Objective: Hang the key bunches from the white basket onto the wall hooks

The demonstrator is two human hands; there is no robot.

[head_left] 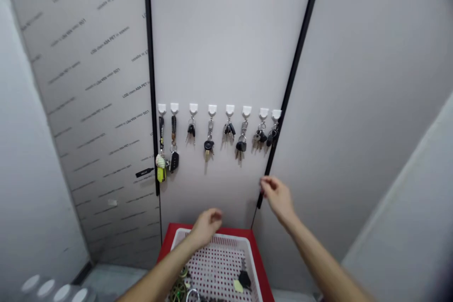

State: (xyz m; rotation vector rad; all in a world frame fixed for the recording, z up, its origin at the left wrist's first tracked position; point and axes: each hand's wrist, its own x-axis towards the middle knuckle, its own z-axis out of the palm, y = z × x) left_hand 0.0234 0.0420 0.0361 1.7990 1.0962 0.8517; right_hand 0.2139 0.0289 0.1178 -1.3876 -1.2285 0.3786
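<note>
likely between hanging keys (241, 145): left hand (206, 228) over basket (252, 264), right hand (279, 199) by strip (297, 58), can't tell grips; next needs reach down.

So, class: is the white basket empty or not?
Not empty: the basket holds a black item and a yellow piece on the right, with brass-coloured items at lower left.

The basket (252, 264) (like both forearms (311, 250)) is cropped below.

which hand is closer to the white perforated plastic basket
Left. The left hand is over the far rim of the basket; the right hand is higher, off to its right.
</note>
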